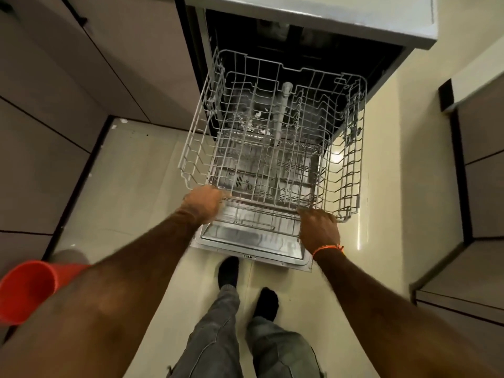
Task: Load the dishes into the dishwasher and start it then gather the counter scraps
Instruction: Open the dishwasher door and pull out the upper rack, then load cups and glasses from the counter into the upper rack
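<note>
Both hands (pixel 203 204) (pixel 319 226) gripping rack (pixel 272 137) front rail, rack level

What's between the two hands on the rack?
In the head view, the rack's front rail runs bare between the left hand and the right hand; both grip it. No dishes there.

We see the dishwasher (pixel 300 31) with its door (pixel 253 241) dropped flat open. Its grey wire rack (pixel 272 126) is pulled out above the door, level and holding no dishes, with rows of upright prongs.
</note>
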Demonstrator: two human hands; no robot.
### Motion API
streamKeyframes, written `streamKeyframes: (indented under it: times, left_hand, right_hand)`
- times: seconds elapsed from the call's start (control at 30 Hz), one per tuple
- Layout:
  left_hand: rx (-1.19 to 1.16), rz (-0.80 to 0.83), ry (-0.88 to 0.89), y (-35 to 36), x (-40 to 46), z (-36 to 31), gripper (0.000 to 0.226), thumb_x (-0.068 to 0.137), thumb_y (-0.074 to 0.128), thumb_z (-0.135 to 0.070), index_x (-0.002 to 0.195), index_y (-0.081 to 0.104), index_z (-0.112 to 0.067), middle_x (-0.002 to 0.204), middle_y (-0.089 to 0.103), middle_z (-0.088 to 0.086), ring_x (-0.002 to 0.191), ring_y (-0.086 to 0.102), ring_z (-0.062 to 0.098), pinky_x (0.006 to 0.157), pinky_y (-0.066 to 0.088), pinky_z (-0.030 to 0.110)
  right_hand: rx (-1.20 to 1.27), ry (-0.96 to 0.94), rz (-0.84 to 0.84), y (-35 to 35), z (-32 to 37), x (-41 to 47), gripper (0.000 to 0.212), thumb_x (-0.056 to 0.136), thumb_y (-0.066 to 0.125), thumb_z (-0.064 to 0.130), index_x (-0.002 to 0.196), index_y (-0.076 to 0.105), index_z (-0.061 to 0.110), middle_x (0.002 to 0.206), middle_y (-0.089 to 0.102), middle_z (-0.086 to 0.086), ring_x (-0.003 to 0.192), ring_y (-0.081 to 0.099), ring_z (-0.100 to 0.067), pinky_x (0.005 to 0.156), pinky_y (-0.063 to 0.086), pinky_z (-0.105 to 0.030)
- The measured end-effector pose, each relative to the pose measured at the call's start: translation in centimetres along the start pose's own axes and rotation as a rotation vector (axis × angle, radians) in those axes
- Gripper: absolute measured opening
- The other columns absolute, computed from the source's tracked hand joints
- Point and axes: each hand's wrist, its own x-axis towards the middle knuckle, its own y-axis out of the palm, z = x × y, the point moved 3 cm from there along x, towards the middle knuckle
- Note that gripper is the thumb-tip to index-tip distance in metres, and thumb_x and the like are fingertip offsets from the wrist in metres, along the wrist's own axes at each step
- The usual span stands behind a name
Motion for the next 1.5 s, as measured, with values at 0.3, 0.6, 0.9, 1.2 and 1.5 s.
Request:
streamKeyframes:
  times: [0.3, 0.6, 0.9, 1.2, 1.5]
  left_hand:
    - [-0.024, -0.159, -0.076, -12.4, -3.7, -0.5, 0.105, 0.090, 0.050, -0.073, 0.161, 0.006, -0.010, 0.169, 0.008, 0.017, 0.155, 0.012, 0.032, 0.125, 0.018, 0.052]
    - [-0.215, -0.439, -0.253, -25.7, -12.9, 4.5, 0.092, 0.096, 0.054, -0.060, 0.162, 0.013, -0.011, 0.168, 0.015, 0.013, 0.152, 0.023, 0.033, 0.123, 0.026, 0.046]
    - [-0.186, -0.712, -0.274, -36.2, -17.0, 19.1, 0.091, 0.094, 0.057, -0.058, 0.160, 0.019, -0.009, 0.166, 0.023, 0.016, 0.149, 0.030, 0.034, 0.119, 0.032, 0.047]
    - [-0.170, -0.677, -0.203, -43.2, -17.6, 36.3, 0.089, 0.092, 0.065, -0.045, 0.160, 0.018, -0.012, 0.167, 0.021, 0.012, 0.153, 0.025, 0.028, 0.123, 0.028, 0.045]
    - [-0.291, -0.677, -0.162, -46.9, -11.3, 46.7, 0.090, 0.091, 0.069, -0.044, 0.159, 0.022, -0.012, 0.164, 0.029, 0.009, 0.150, 0.031, 0.026, 0.121, 0.032, 0.046]
  right_hand:
    - [0.084, -0.103, -0.035, -13.2, 4.7, 4.0, 0.063, 0.089, 0.063, 0.036, 0.142, 0.037, 0.014, 0.149, 0.043, -0.010, 0.129, 0.049, -0.034, 0.100, 0.049, -0.053]
    - [0.129, -0.316, -0.181, -27.0, 15.0, 6.5, 0.072, 0.092, 0.063, 0.030, 0.153, 0.030, 0.011, 0.158, 0.034, -0.013, 0.136, 0.046, -0.034, 0.105, 0.046, -0.048]
    - [0.160, -0.522, -0.336, -35.0, 33.9, 12.4, 0.068, 0.090, 0.064, 0.029, 0.150, 0.036, 0.013, 0.152, 0.041, -0.011, 0.134, 0.047, -0.032, 0.108, 0.043, -0.045]
    - [0.289, -0.390, -0.313, -34.4, 50.9, 19.8, 0.064, 0.091, 0.063, 0.031, 0.149, 0.040, 0.015, 0.152, 0.041, -0.008, 0.135, 0.046, -0.028, 0.110, 0.040, -0.039]
    - [0.291, -0.320, -0.322, -35.6, 57.3, 28.4, 0.067, 0.091, 0.063, 0.033, 0.150, 0.037, 0.015, 0.152, 0.043, -0.008, 0.135, 0.047, -0.030, 0.112, 0.040, -0.043]
